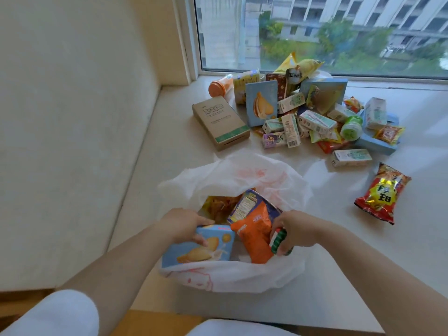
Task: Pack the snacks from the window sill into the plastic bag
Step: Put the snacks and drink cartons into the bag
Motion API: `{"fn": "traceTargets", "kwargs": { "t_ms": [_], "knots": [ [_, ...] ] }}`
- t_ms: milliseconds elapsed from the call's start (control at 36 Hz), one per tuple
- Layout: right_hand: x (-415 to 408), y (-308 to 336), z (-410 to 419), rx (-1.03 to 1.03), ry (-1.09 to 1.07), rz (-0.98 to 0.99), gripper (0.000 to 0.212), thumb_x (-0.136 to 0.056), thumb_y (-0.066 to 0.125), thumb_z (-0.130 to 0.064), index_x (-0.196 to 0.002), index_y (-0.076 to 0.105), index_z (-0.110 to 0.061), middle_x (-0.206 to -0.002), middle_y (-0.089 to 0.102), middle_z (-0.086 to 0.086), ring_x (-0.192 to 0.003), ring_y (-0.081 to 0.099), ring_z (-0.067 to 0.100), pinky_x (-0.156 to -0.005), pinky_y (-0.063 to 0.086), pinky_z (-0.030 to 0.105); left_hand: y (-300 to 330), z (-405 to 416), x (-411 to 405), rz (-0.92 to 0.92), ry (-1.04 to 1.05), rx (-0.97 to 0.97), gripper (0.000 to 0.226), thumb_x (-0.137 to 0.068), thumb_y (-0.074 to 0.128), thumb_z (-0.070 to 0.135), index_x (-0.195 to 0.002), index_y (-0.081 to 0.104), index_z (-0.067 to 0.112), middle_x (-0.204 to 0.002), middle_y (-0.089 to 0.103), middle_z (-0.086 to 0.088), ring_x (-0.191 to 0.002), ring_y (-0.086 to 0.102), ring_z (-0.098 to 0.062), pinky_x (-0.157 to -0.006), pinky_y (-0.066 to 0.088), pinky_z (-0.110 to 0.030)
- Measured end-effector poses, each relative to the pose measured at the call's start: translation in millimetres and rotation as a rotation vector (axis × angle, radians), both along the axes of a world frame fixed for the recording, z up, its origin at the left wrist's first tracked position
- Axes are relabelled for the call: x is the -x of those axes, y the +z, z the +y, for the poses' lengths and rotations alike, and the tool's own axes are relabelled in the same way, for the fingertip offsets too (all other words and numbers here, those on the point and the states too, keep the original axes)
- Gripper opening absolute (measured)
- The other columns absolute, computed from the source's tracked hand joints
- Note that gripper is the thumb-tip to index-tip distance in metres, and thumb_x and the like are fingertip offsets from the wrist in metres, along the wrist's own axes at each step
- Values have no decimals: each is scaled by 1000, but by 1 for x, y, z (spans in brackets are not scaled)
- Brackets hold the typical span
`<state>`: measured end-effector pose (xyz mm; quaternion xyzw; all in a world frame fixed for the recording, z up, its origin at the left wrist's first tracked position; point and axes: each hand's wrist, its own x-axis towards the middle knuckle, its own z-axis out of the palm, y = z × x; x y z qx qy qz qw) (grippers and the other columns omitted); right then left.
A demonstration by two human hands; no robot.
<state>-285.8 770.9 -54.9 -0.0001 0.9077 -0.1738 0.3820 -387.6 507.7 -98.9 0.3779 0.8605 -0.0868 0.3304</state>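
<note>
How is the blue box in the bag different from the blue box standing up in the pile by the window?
The blue box in the bag lies tilted inside the plastic bag, gripped by the left hand; the blue box in the pile stands upright on the sill, untouched. The bagged one pictures several small cakes, the pile one a single big filled cake. Both are light blue snack boxes.

Plastic bag (232,277), lower centre: 1.
Blue boxes: 1 in the bag (194,253); 3 in the pile, upper right (261,103), (324,93), (378,141).
Brown carton (220,122), upper centre: 1.
Orange pouch (254,236) in bag: 1.
Red packet (383,192), right: 1.
Orange-lidded tub (219,87): 1.
Small drink cartons: several, count uncertain.
Hands: 2, left (186,224) and right (295,229).
</note>
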Motion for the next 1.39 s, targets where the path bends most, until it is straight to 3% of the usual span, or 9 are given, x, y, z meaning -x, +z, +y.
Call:
{"fn": "traceTargets", "kwargs": {
  "t_ms": [111,222,333,444,556,806,972,1167,1389],
  "knots": [
    [3,-2,0,-130,110,-69,49,-71,77,-41,-112,62,-19,-111,64,2,-98,58,20,-76,45,24,-9,22,-17,70,-152,-26,61,-86,53,59,-142,35,41,-119,53,-2,-111,53,-23,-75,40,-32],
    [13,-4,-9,-261,210,83,46,-75,72,-44,-111,58,-20,-111,60,1,-93,52,20,-77,42,27,-18,30,-27,147,-183,8,55,-89,49,57,-139,40,38,-120,53,-2,-114,50,-25,-80,39,-33],
    [21,-19,-21,-319,349,269,44,-77,67,-39,-116,58,-21,-117,57,-2,-110,53,22,-85,43,33,-20,30,-27,269,-90,-19,39,-94,48,42,-130,53,27,-124,54,-1,-117,48,-23,-87,39,-33],
    [9,-42,-34,-411,462,157,39,-79,68,-29,-116,61,-17,-117,62,3,-111,56,25,-90,45,35,-18,27,-22,269,82,-192,26,-94,43,23,-115,58,21,-114,56,-2,-107,55,-25,-72,43,-32],
    [-1,-61,-40,-397,493,127,40,-86,62,-27,-124,57,-17,-127,56,3,-119,51,25,-95,45,37,-12,34,-11,312,131,-274,26,-94,41,22,-111,60,21,-111,59,-3,-102,58,-27,-74,46,-33],
    [17,-47,-17,-219,162,344,43,-87,63,-35,-123,51,-14,-124,52,3,-109,56,22,-77,47,28,-2,75,-5,348,156,-381,27,-96,42,28,-116,58,22,-113,59,2,-103,59,-22,-75,47,-31],
    [32,-37,5,-224,97,551,25,-94,49,-29,-112,60,-15,-113,60,1,-103,53,19,-82,45,29,8,112,8,353,122,-445,28,-96,43,33,-118,56,21,-116,57,2,-105,57,-19,-73,45,-30],
    [61,-32,47,-210,-63,672,25,-93,44,-24,-101,67,-16,-102,66,0,-97,54,22,-77,44,32,19,162,39,341,156,-466,29,-97,43,27,-122,56,25,-120,55,3,-106,56,-21,-77,45,-33],
    [117,-44,104,-201,-310,575,21,-92,48,-23,-101,66,-17,-104,63,2,-103,51,23,-81,41,33,10,217,97,268,220,-327,39,-96,43,22,-135,45,25,-133,46,-1,-119,48,-23,-80,44,-36]
  ]
}}
